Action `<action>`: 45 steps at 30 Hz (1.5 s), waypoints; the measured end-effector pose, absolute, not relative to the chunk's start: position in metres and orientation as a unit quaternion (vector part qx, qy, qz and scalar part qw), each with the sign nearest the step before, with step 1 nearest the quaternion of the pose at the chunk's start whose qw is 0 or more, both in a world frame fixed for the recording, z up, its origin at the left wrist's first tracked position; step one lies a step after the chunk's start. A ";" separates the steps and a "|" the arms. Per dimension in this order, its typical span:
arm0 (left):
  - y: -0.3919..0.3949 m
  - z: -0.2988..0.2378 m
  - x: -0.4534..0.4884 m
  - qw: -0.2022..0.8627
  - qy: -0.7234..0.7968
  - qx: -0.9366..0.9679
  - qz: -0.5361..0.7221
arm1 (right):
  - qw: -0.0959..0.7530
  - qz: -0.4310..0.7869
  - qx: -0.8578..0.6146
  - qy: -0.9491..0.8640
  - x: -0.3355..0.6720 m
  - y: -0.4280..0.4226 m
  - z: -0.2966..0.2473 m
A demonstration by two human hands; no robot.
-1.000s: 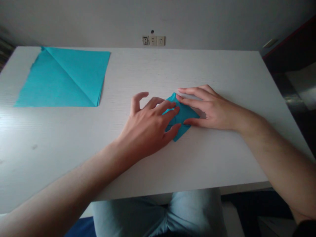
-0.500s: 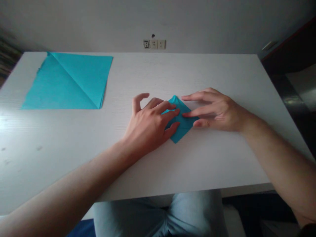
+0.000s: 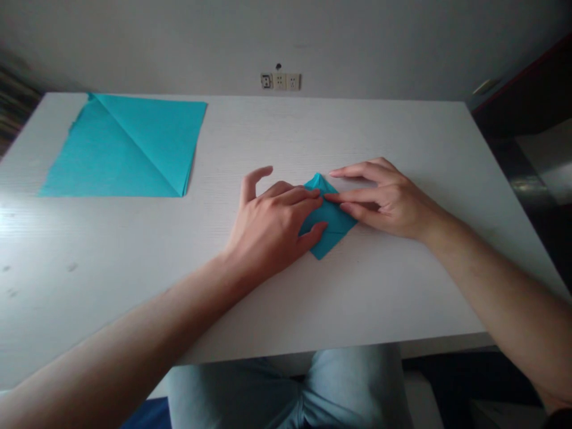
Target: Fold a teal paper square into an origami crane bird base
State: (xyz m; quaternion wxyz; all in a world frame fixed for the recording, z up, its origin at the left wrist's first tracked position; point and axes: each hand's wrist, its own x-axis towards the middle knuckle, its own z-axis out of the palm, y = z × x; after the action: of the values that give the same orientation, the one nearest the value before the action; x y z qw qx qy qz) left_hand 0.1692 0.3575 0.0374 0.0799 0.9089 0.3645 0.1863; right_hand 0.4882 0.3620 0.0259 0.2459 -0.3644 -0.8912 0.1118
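Observation:
A small folded piece of blue paper (image 3: 336, 219) lies on the table as a diamond, one corner toward me. Creases show near its far tip and across its near part. My left hand (image 3: 279, 220) rests over its left side, fingers spread and fingertips on the paper; it hides the left corner. From the right, my right hand (image 3: 386, 199) lays its index fingertip on the upper middle of the paper, close to the left fingertips. Its thumb is over the right side, and the other fingers stretch out past the far right edge.
Larger blue sheets (image 3: 147, 143) with a diagonal crease lie at the table's back left. The white table (image 3: 250, 322) meets a grey wall with power sockets (image 3: 280, 81). My legs (image 3: 286, 393) are below the front edge.
My right index fingertip has slid away from me and left across the paper, toward the left fingertips. The right thumb has moved in over the paper. My left hand stays nearly still.

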 end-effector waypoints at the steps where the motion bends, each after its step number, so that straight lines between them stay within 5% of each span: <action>1: 0.357 0.041 0.169 0.089 0.362 0.911 0.177 | 0.236 0.117 -0.375 -0.889 0.487 0.362 0.027; 16: 0.355 0.052 0.172 0.109 0.366 0.910 0.165 | 0.177 0.079 -0.484 -0.853 0.478 0.363 0.015; 45: 0.391 0.052 0.143 0.107 0.226 0.962 0.105 | 0.191 0.161 -0.364 -0.897 0.472 0.345 0.036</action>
State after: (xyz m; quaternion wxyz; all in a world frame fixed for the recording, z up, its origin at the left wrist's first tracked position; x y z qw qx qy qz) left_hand 0.1428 0.3912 0.0523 0.1070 0.9625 0.2262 0.1053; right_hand 0.4716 0.3448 0.0360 0.1914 -0.3642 -0.8972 0.1606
